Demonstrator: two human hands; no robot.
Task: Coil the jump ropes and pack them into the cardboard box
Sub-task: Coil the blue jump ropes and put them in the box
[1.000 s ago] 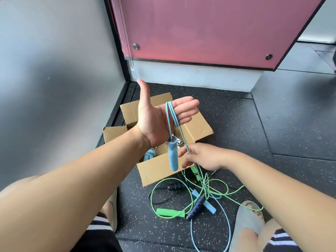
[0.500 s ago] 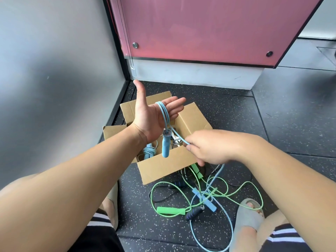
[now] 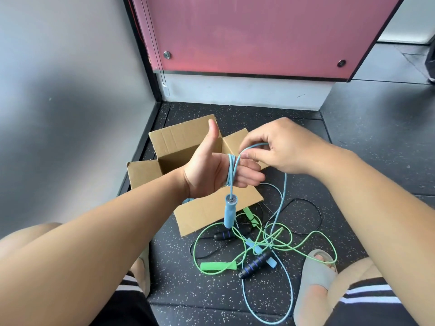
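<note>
My left hand (image 3: 211,170) is held over the open cardboard box (image 3: 188,142), thumb up and fingers straight. Several turns of the blue jump rope (image 3: 231,171) are wound round its fingers, and one blue handle (image 3: 229,212) dangles below. My right hand (image 3: 280,147) is level with the left fingertips and pinches the blue cord, which arcs over and then trails down to the floor. A green jump rope (image 3: 217,266) and a black jump rope with dark handles (image 3: 255,263) lie tangled on the floor in front of the box.
The box stands in a corner between a grey wall (image 3: 70,90) on the left and a pink panel (image 3: 259,34) behind. My feet in sandals (image 3: 313,276) flank the rope tangle on the speckled black floor.
My right hand has risen from below the dangling handle to the left fingertips, carrying the blue cord up and over. More cord is wound on the left hand, which has dropped lower.
</note>
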